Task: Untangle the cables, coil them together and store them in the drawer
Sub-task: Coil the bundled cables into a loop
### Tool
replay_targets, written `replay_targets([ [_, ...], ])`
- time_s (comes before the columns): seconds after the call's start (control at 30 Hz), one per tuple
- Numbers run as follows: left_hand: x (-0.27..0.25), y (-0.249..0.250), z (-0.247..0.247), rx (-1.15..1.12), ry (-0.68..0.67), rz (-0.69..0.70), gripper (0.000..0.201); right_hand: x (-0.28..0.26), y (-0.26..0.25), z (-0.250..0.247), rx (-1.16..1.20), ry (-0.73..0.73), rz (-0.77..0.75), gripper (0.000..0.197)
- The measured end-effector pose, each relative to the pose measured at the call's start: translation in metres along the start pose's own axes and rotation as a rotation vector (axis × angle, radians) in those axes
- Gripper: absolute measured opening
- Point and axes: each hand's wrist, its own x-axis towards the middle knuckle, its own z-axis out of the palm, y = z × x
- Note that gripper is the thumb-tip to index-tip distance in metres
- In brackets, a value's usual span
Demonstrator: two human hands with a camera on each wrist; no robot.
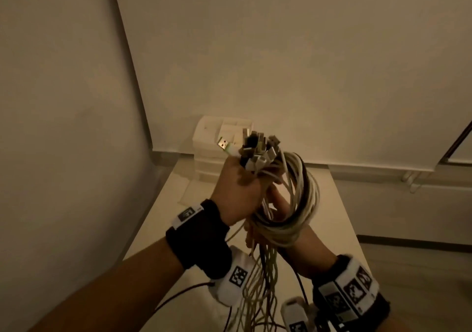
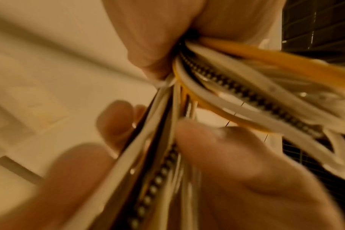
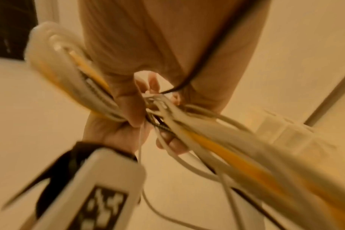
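A bundle of white, yellow and dark cables [image 1: 304,204] is held up above the table. My left hand [image 1: 237,191] grips the bundle just below a cluster of USB plugs [image 1: 255,145] that sticks up out of the fist. Several loops of the coil wind around my right hand [image 1: 278,200], whose fingers curl around the strands under the loops. Loose strands [image 1: 260,280] hang down between my wrists. In the blurred left wrist view, fingers [image 2: 112,121] close on the cables [image 2: 246,99]. The right wrist view shows the left hand [image 3: 118,112] clamped on the cables [image 3: 217,140].
A white plastic drawer unit [image 1: 212,140] stands at the far end of the pale table [image 1: 332,216], close to the wall corner, and also shows as the drawer unit [image 3: 282,129]. A thin black lead [image 1: 178,293] runs from my left wrist device.
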Motion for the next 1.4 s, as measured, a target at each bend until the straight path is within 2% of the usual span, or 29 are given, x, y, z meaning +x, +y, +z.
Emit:
replay_targets([
  [0.07,0.011,0.010,0.005,0.058,0.065,-0.073,0.017,0.005,-0.006,0.014,-0.126,-0.010,-0.068,0.021],
  [0.1,0.016,0.012,0.008,0.064,0.081,-0.075,0.018,0.007,-0.006,0.020,-0.129,0.018,-0.088,0.010],
  [0.2,0.028,0.024,0.012,0.080,0.129,-0.115,0.014,0.007,-0.008,0.029,-0.130,0.057,-0.161,0.037],
  [0.27,0.032,0.031,0.010,0.089,0.114,-0.112,0.014,0.006,-0.012,0.026,-0.124,0.074,-0.147,0.043],
  [0.3,0.031,0.036,0.009,0.099,0.106,-0.077,0.016,0.008,-0.014,0.022,-0.127,0.070,-0.147,0.039],
  [0.37,0.031,0.040,0.001,0.048,0.069,-0.005,0.018,0.008,-0.020,0.011,-0.061,0.001,-0.138,0.020],
  [0.47,0.023,0.044,-0.006,-0.093,-0.010,0.001,0.010,0.003,-0.035,0.003,-0.027,-0.113,-0.179,0.046],
  [0.57,0.011,0.047,0.001,-0.119,-0.072,0.032,0.008,0.003,-0.052,0.013,-0.101,-0.088,-0.279,0.024],
  [0.63,0.007,0.053,0.008,-0.129,-0.114,0.092,0.010,0.008,-0.058,0.021,-0.076,-0.063,-0.339,0.021],
  [0.7,0.006,0.057,0.009,-0.124,-0.116,0.099,0.020,0.011,-0.055,0.023,0.016,-0.049,-0.331,0.020],
  [0.77,0.007,0.058,0.003,-0.127,-0.120,0.068,0.029,0.013,-0.053,0.023,0.014,-0.068,-0.319,0.016],
  [0.8,0.007,0.059,-0.001,-0.141,-0.127,0.054,0.028,0.013,-0.053,0.022,-0.019,-0.062,-0.323,0.011],
  [0.93,0.004,0.061,-0.018,-0.187,-0.198,-0.053,0.012,0.010,-0.055,0.025,-0.201,0.030,-0.371,0.025],
  [1.0,0.004,0.064,-0.020,-0.223,-0.207,-0.154,0.007,0.010,-0.044,0.028,-0.315,0.059,-0.371,0.019],
  [1.07,0.006,0.067,-0.024,-0.248,-0.206,-0.240,0.015,0.006,-0.028,0.025,-0.321,-0.016,-0.285,0.012],
  [1.13,0.012,0.069,-0.033,-0.231,-0.127,-0.244,0.014,-0.003,-0.014,0.019,-0.245,-0.097,-0.193,0.010],
  [1.2,0.018,0.067,-0.042,-0.094,0.011,-0.161,0.011,-0.014,-0.005,0.015,-0.243,-0.128,-0.168,0.013],
  [1.23,0.019,0.062,-0.044,0.004,0.054,-0.074,0.012,-0.019,-0.002,0.016,-0.258,-0.143,-0.157,0.015],
  [1.33,0.022,0.053,-0.043,0.383,0.112,0.166,0.029,-0.028,0.006,0.023,-0.252,-0.179,-0.080,0.023],
  [1.4,0.027,0.052,-0.044,0.525,0.125,0.234,0.029,-0.032,0.013,0.026,-0.253,-0.191,-0.037,0.029],
])
